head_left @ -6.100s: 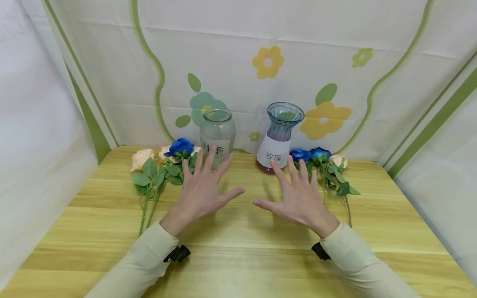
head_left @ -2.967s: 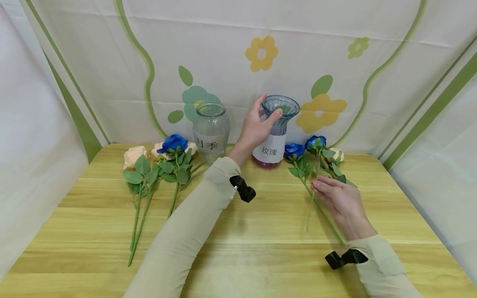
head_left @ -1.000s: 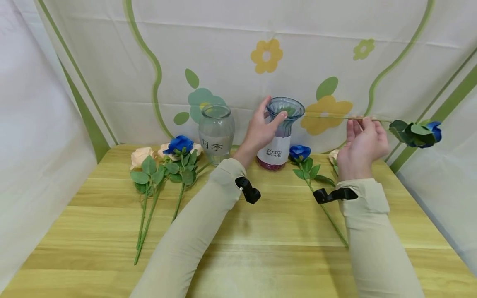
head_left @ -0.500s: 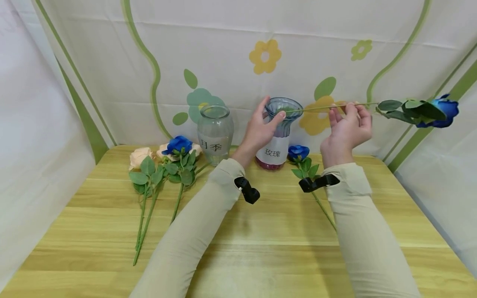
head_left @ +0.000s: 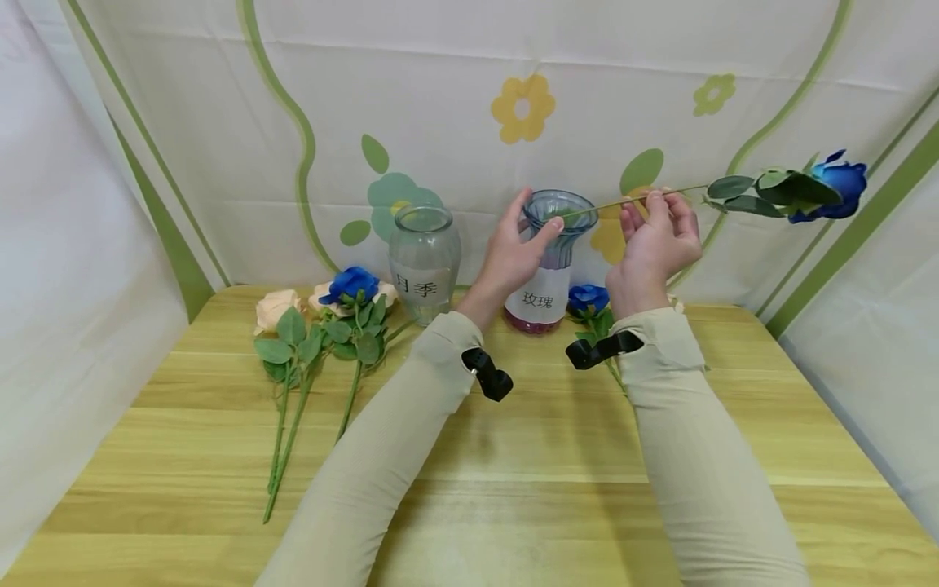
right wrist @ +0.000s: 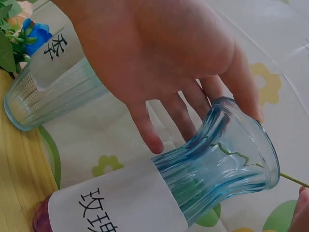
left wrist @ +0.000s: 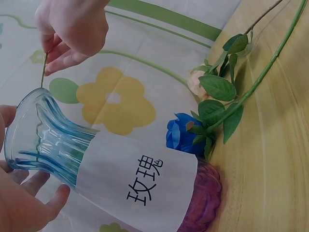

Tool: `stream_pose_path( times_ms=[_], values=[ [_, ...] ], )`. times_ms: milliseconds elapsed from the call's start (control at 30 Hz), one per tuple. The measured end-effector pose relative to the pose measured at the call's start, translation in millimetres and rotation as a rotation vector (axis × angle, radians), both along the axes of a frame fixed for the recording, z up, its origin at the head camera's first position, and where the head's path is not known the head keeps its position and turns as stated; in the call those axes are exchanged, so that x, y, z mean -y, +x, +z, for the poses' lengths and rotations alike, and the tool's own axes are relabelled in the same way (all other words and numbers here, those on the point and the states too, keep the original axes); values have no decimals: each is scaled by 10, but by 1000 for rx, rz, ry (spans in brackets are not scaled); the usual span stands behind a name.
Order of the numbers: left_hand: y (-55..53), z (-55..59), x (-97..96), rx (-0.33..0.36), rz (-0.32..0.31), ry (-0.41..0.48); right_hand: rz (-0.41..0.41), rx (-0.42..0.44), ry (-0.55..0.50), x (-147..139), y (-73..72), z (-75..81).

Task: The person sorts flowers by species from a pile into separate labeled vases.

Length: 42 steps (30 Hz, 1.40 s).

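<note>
A blue-to-purple glass vase [head_left: 538, 293] with a white paper label stands upright on the table. My left hand [head_left: 511, 254] grips its flared neck, thumb over the rim and fingers behind. My right hand [head_left: 658, 244] pinches the thin stem of a blue rose [head_left: 836, 191], whose bloom points right, nearly level. The stem's lower end is inside the vase mouth, seen through the glass [left wrist: 53, 128] in the left wrist view. In the right wrist view, the left hand [right wrist: 164, 53] curls round the neck beside the entering stem [right wrist: 292, 180].
Left of the vase stands a clear glass jar [head_left: 425, 261] with its own label. Further left lie peach roses [head_left: 277, 311] and another blue rose [head_left: 354, 285]. A blue rose [left wrist: 182, 135] and a peach rose [left wrist: 195, 82] lie on the wooden table [head_left: 469, 505] right of the vase.
My left hand took hold of the vase, and my right hand lifted a blue rose from the right-hand group. Since then the right hand moved left and up, bringing the stem into the vase mouth.
</note>
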State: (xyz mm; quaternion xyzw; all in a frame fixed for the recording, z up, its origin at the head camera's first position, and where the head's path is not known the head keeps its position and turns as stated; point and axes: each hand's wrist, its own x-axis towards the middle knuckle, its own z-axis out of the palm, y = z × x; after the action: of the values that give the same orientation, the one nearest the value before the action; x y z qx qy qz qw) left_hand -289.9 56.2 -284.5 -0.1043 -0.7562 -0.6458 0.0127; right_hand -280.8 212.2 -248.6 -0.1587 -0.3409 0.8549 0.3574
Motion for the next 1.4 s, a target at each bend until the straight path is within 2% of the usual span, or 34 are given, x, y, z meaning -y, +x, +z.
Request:
stream_pose_path(
  times_ms=[233,567,1000,1167,1400],
  values=[
    [17,-13,15,1,-1,6,-4,-18,83,87,-15,-49],
    [15,-7,20,-5,7,16,23,19,113,293,-90,-160],
    [1,-23,2,-19,12,24,51,105,111,384,-159,-285],
    [3,-32,24,-26,10,29,131,130,75,398,-170,-315],
    [3,-36,60,-26,14,45,389,109,-116,346,-121,-352]
  ],
)
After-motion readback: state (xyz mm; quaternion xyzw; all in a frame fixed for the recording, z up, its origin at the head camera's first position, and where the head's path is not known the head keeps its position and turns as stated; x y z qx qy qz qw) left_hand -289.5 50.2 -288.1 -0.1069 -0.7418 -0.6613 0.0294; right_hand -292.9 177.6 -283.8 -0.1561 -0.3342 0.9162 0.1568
